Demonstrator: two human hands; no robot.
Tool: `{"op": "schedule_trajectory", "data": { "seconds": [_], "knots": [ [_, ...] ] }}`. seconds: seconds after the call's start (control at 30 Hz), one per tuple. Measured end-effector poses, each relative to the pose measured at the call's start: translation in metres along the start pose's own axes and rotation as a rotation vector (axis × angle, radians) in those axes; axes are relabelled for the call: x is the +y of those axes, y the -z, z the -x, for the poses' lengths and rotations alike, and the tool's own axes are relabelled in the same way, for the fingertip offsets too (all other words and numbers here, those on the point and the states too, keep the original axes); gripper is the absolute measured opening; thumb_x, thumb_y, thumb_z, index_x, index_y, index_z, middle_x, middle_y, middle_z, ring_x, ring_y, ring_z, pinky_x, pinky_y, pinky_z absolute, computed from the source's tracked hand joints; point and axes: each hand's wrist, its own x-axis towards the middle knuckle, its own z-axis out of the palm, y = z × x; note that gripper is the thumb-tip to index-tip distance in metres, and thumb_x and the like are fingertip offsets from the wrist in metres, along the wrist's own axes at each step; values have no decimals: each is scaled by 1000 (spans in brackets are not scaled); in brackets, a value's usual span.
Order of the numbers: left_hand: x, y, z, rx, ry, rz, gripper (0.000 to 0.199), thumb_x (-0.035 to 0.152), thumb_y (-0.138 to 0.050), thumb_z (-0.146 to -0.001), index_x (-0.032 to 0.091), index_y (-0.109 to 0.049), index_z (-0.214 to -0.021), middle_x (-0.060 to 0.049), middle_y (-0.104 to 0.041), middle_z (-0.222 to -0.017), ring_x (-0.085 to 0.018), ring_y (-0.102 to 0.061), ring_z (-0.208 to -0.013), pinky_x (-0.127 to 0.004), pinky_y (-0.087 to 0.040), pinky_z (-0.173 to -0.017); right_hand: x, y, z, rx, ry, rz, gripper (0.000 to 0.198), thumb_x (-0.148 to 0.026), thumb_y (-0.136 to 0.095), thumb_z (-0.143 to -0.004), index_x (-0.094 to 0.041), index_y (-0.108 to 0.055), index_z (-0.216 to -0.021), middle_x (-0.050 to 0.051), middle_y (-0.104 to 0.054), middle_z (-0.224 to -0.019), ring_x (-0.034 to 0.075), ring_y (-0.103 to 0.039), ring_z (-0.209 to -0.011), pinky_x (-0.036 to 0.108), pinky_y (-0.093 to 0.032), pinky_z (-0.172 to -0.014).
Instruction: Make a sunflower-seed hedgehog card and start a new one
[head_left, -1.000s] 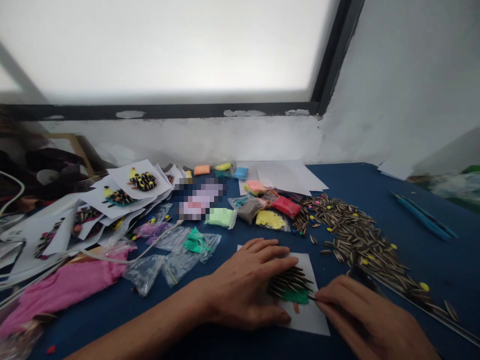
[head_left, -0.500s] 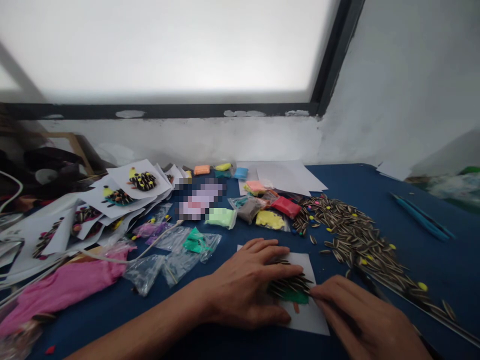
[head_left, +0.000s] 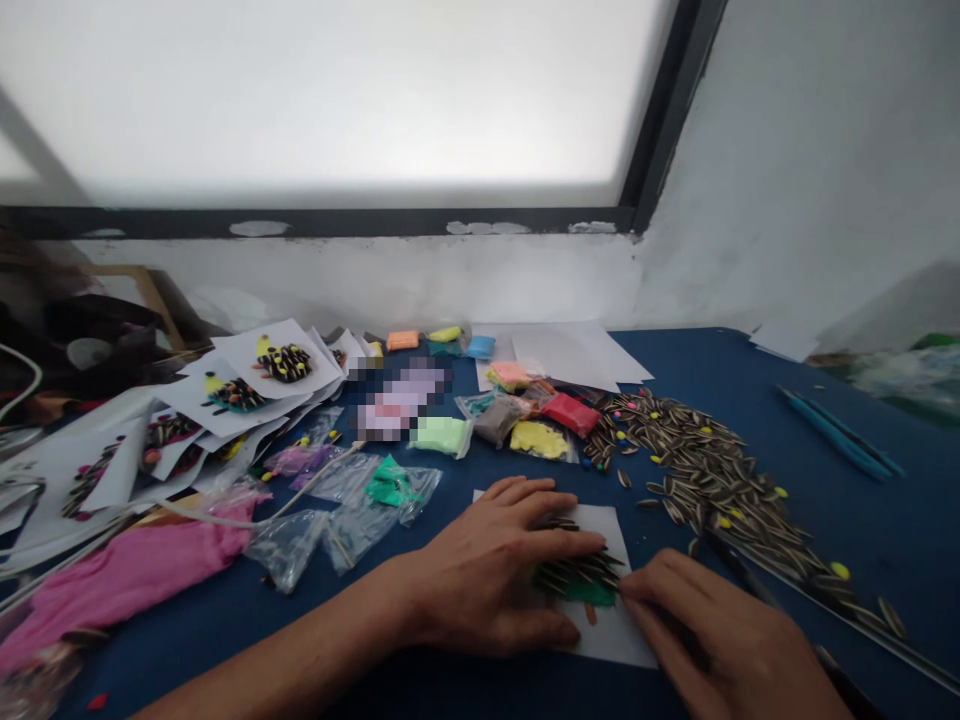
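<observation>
My left hand (head_left: 495, 570) lies flat, fingers spread, on a small white card (head_left: 621, 630) and on the striped sunflower seeds (head_left: 581, 573) stuck onto it. A strip of green clay (head_left: 591, 594) shows under the seeds. My right hand (head_left: 720, 640) comes in from the lower right, its fingertips pinched together at the right edge of the seed patch and green clay. What the fingers pinch is too small to make out.
A long heap of sunflower seeds (head_left: 712, 480) with tiny coloured clay balls lies to the right. Coloured clay packets (head_left: 540, 438) and empty plastic bags (head_left: 352, 510) sit behind my hands. Finished seed cards (head_left: 247, 380) are stacked at left, pink cloth (head_left: 127, 575) below, blue tools (head_left: 840, 435) at right.
My right hand has slid a little left, bringing its fingertips onto the edge of the seed patch. My left hand stays pressed on the card.
</observation>
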Motion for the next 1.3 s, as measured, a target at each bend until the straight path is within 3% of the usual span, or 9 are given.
{"op": "schedule_trajectory", "data": {
  "seconds": [0.43, 0.73, 0.93, 1.1, 1.3],
  "knots": [
    [1, 1, 0, -10, 19, -1, 69, 52, -70, -78, 35, -47, -141, -6, -40, -151, -32, -32, -141, -53, -24, -115, 5, -8, 0, -72, 38, 70, 27, -16, -39, -97, -24, -56, -78, 0, -59, -70, 13, -63, -60, 22, -48, -52],
    [3, 0, 0, -3, 17, 1, 72, 52, -71, -78, 35, -44, -143, -7, -40, -151, -33, -33, -140, -54, -23, -115, 4, 0, 1, 21, 7, 81, 27, -23, -39, -98, -25, -61, -82, 0, -65, -72, 13, -66, -59, 22, -50, -53],
    [4, 4, 0, 0, 15, 19, 74, 54, -68, -78, 31, -43, -144, -8, -41, -150, -34, -33, -140, -54, -25, -115, 46, 21, -6, 127, -137, 331, 38, -37, -36, -97, -25, -70, -85, 4, -72, -79, 18, -68, -56, 29, -46, -45],
    [3, 5, 0, 12, 20, 49, 80, 54, -68, -79, 28, -37, -147, -7, -41, -151, -33, -33, -140, -52, -24, -116, 85, 25, -21, -58, -205, 401, 33, -36, -44, -92, -26, -75, -85, 5, -74, -83, 20, -70, -63, 30, -47, -48],
    [2, 4, 0, 12, 13, 62, 80, 54, -67, -79, 27, -36, -148, -7, -41, -151, -32, -33, -141, -51, -22, -117, 94, 15, -40, -134, -204, 401, 25, -28, -53, -87, -23, -77, -85, 6, -74, -86, 24, -69, -77, 32, -49, -57]
  ]
}}
